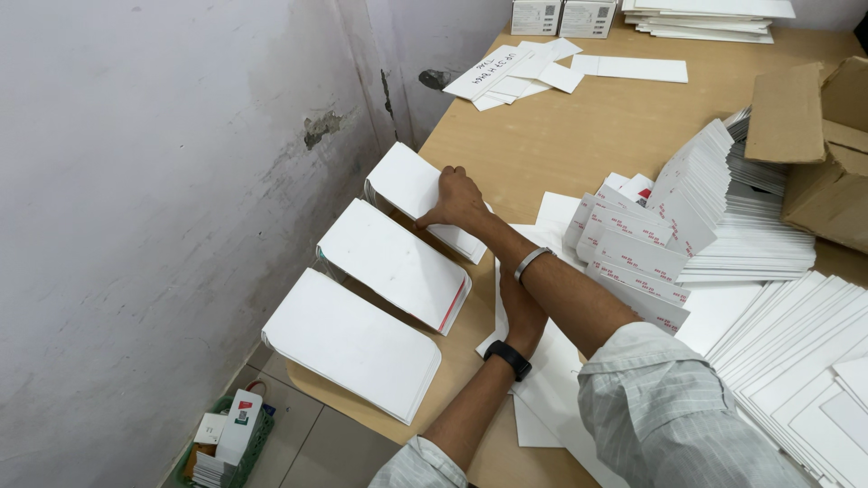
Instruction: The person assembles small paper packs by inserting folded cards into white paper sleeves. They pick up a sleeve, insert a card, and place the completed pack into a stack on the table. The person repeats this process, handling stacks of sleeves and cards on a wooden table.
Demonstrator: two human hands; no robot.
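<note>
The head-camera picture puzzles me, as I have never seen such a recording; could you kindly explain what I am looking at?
There is no machine here: a person wears a camera on the head, so you look down along their own two arms onto a wooden table beside a grey wall.

The arms cross. The right hand, with a metal bangle at the wrist, reaches out and rests flat on the farthest white stack of three stacks lined along the table's edge. The left hand, wearing a black watch, presses on loose white sheets near the body, partly hidden under the right forearm.

Further right lie fanned white envelopes, small printed cards and a cardboard box. On the floor stands a green basket.
</note>
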